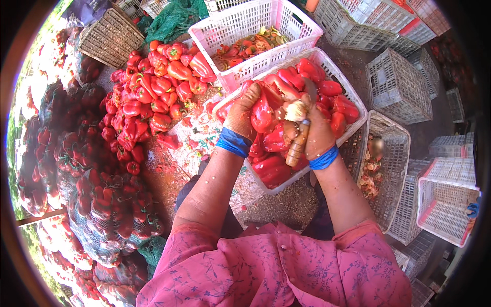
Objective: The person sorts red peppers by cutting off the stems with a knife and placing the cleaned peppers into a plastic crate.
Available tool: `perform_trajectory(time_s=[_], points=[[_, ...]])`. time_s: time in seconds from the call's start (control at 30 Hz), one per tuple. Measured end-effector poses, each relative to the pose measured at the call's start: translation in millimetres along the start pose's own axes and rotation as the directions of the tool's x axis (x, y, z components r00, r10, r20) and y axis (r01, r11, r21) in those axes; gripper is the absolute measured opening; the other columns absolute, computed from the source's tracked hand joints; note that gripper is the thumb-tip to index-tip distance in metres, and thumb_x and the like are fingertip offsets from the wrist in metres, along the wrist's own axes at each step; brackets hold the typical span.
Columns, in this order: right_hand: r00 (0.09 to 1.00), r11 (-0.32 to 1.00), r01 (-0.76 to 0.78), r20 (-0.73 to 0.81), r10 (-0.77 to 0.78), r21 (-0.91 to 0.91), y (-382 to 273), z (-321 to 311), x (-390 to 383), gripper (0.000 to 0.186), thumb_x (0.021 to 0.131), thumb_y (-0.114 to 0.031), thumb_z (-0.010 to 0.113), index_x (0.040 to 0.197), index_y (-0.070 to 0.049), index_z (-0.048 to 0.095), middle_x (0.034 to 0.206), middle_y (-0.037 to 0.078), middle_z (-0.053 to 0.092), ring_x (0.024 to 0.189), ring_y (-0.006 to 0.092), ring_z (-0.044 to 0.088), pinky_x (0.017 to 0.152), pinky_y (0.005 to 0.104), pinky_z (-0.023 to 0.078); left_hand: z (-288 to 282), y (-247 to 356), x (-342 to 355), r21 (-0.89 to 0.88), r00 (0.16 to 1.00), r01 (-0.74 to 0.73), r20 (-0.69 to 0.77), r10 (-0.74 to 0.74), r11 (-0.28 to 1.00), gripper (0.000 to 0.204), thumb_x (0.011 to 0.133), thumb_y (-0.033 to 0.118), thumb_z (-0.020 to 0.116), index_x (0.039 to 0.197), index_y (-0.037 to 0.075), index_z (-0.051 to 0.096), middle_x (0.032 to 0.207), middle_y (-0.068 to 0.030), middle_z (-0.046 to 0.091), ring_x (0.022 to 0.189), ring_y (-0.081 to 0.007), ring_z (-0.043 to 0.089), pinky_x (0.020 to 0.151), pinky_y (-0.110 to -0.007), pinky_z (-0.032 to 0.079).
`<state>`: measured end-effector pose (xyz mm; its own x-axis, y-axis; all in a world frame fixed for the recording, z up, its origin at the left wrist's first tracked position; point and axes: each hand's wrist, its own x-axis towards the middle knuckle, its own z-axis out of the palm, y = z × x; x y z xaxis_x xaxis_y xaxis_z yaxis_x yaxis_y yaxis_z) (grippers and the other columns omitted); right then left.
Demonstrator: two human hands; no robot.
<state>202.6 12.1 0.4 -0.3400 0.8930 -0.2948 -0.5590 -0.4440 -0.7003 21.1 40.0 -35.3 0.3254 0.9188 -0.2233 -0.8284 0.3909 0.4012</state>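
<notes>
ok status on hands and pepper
Left hand gripping red pepper. Right hand holding knife, pale core against it. Crate of peppers below. Nothing visibly blocking.

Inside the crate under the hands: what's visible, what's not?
Red peppers fill the crate. The left hand, right hand and knife hide part of the pile; top peppers cover whatever lies beneath.

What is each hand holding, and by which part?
The left hand holds a red pepper by its side; the right hand grips a knife by its wooden handle, plus a pale pepper core, exact grip unclear.
</notes>
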Motion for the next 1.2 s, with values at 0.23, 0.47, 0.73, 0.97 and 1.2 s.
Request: perform_trajectory(time_s=[0.23,0.47,0.73,0.97,1.2], points=[[0.982,0.933,-0.123,-0.177,0.065,-0.338,-0.8,-17.0,-4.9,0.03,0.096,-0.026,0.064,0.108,0.001,0.071,0.081,0.004,0.072,0.063,0.0124,0.066,0.052,0.0274,0.053,12.4,-2.5,6.6,0.009,0.943,-0.239,-0.237,0.234,0.971,0.034,0.1,0.034,0.063,0.116,0.004,0.064,0.108,-0.0118,0.07,0.093,-0.0293,0.072,0.076,-0.042,0.063],[0.993,0.866,-0.078,-0.114,0.024,-0.494,34.0,14.8,-3.9,0.03,0.097,-0.025,0.067,0.102,0.004,0.073,0.089,0.006,0.072,0.079,0.0131,0.067,0.069,0.0274,0.053,-14.2,-15.1,21.7,0.5,0.777,-0.296,-0.37,0.51,0.814,0.035,0.097,0.035,0.069,0.104,0.001,0.069,0.093,-0.0047,0.069,0.077,-0.0138,0.065,0.064,-0.03,0.054],[0.978,0.946,0.039,-0.184,-0.103,-0.321,19.3,25.4,-13.5,0.026,0.1,-0.026,0.066,0.092,-0.002,0.07,0.077,0.003,0.067,0.058,0.0086,0.056,0.052,0.0267,0.045,-14.7,-24.6,22.5,0.227,0.88,-0.315,-0.294,0.373,0.922,0.053,0.095,0.049,0.068,0.119,0.003,0.061,0.101,-0.0096,0.07,0.084,-0.0216,0.069,0.07,-0.035,0.058],[0.872,0.774,0.245,-0.216,-0.439,-0.584,-71.9,-15.0,-66.2,0.031,0.1,-0.033,0.06,0.086,-0.006,0.066,0.07,0.001,0.062,0.064,0.0105,0.06,0.059,0.0255,0.048,3.1,-25.9,18.3,-0.041,0.958,-0.261,-0.131,0.254,0.965,0.045,0.099,0.044,0.062,0.124,0.007,0.061,0.123,-0.0115,0.067,0.114,-0.0311,0.066,0.093,-0.052,0.057],[0.51,0.258,-0.38,-0.434,-0.743,-0.888,-150.8,-250.3,-168.7,0.044,0.095,-0.04,0.066,0.106,0.003,0.069,0.094,0.014,0.072,0.087,0.0254,0.068,0.081,0.041,0.054,3.5,-43.4,61.3,0.534,0.863,-0.299,-0.203,0.463,0.791,0.039,0.094,0.027,0.075,0.12,0.001,0.064,0.103,-0.0064,0.071,0.079,-0.0166,0.068,0.067,-0.03,0.057]])
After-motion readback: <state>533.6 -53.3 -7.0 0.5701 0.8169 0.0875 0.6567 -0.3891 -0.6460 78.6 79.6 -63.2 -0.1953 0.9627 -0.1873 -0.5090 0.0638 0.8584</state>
